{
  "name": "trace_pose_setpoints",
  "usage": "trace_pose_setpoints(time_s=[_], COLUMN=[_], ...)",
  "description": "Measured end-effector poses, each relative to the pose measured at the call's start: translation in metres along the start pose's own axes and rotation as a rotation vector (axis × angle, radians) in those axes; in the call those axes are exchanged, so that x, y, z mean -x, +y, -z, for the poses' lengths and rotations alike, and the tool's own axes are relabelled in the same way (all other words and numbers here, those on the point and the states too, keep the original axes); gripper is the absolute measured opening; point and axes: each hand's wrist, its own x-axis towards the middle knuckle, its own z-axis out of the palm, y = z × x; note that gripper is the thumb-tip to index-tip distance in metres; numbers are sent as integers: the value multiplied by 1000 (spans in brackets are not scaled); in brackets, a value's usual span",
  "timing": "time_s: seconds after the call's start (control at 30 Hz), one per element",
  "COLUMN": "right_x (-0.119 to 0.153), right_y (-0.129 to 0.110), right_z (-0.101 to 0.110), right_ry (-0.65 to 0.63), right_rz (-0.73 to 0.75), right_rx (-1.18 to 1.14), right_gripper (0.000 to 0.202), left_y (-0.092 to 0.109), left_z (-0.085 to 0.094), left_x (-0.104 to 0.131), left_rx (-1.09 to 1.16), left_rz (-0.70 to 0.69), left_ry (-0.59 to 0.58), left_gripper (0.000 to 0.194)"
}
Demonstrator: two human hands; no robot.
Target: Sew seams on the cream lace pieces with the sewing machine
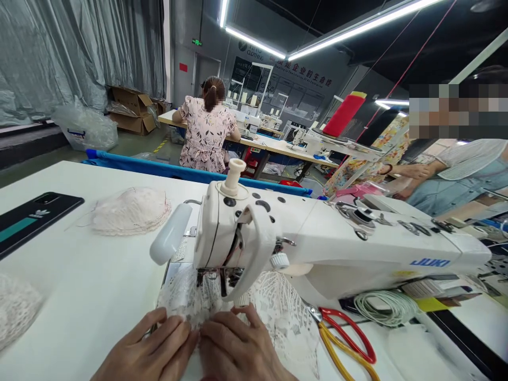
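Observation:
White lace fabric (283, 317) lies on the bed of a white sewing machine (341, 248), passing under its needle area. My left hand (153, 346) rests at the near left edge of the lace, fingers bent and pressed together on it. Beside it, almost touching, my right hand (238, 344) grips the lace just in front of the presser foot, fingers curled. The fingertips partly cover the fabric, and the needle itself is hard to make out. To the right of the lace lie scissors (347, 344) with one red and one yellow handle.
On the white table (99, 286) sit a stack of lace pieces (129, 210), more lace (18, 309) and a black phone (35, 217). A coil of pale cord (387, 307) lies under the machine arm. One person (208, 127) sits ahead; another person (456, 174) stands at right.

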Motion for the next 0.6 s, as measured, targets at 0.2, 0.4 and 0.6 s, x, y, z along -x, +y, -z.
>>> trace_pose_setpoints(time_s=[0.2, 0.4, 0.6], right_x=[8, 7, 10], right_y=[11, 25, 26], right_z=[-11, -17, -15], right_ry=[-63, -106, -152], right_rz=[-133, -80, -130], right_rx=[117, 222, 245], right_gripper=[66, 73, 82], left_y=[-10, -29, -32], left_z=[-9, -23, -27], left_x=[-10, -6, -2], left_rx=[3, 35, 29], left_rz=[32, 6, 56], left_ry=[35, -41, -91], left_gripper=[42, 25, 27])
